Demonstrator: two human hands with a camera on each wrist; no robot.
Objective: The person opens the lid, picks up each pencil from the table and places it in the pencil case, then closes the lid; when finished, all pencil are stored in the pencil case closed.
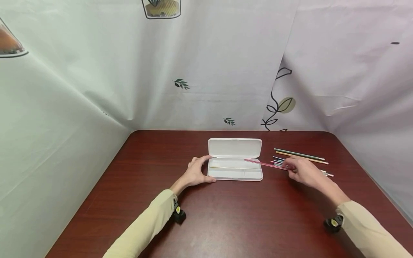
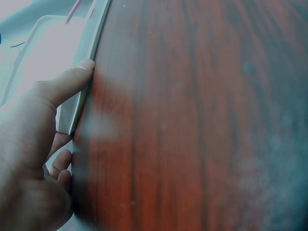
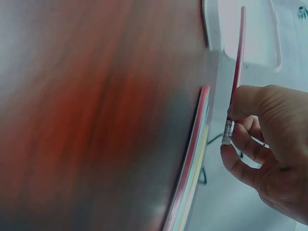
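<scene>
A white pencil case (image 1: 226, 174) lies on the table with its lid (image 1: 235, 147) raised at the back. One thin yellow pencil (image 1: 230, 168) rests lengthwise inside it. My left hand (image 1: 194, 173) holds the case's left end, thumb at the near corner and fingers toward the hinge side; the left wrist view shows the thumb (image 2: 72, 82) pressing the front edge. Between thumb and fingers, my right hand (image 1: 304, 172) pinches a pink pencil (image 3: 239, 53) near its eraser end. The pencil's far end reaches over the case's right part.
Several pencils (image 1: 300, 154) lie in a loose group at the right, partly under my right hand. The dark red wooden table (image 1: 226, 215) ends at a pale printed cloth (image 1: 206, 71) behind and at both sides.
</scene>
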